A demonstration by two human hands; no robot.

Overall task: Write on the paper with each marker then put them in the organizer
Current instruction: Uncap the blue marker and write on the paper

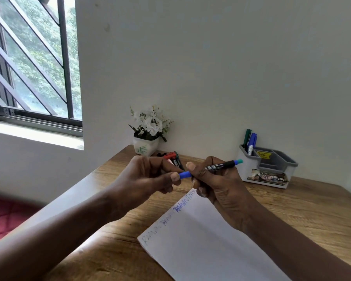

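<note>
Nearest me: the paper (207, 240) on the wood table (312, 209), with a row of scrawl along its top edge, faint grey then blue.

Just above that edge are both hands, off the table. My L hand (150, 175) pinches the blue cap (184, 175) btwn thumb and fingertips. My R hand (215, 183) is curled round the black barrel of the marker (219, 166). Can't tell if the cap is seated or partly off.

Key relation: the marker's long axis runs L-to-R, tilted up a bit to the right, w/ the teal tail end sticking out past my R hand toward the organizer (272, 171). The organizer sits right of and beyond that hand, so the R hand is the nearer one for the drop.

Just behind my hands, loose markers (173, 159) (red, green, dark) lie on the table near the flower pot (146, 148). These prob. are yet to be written with.

Farthest, at the wall: the organizer's back-left slot has green and blue markers (250, 140) standing upright — I'd aim there.
</note>
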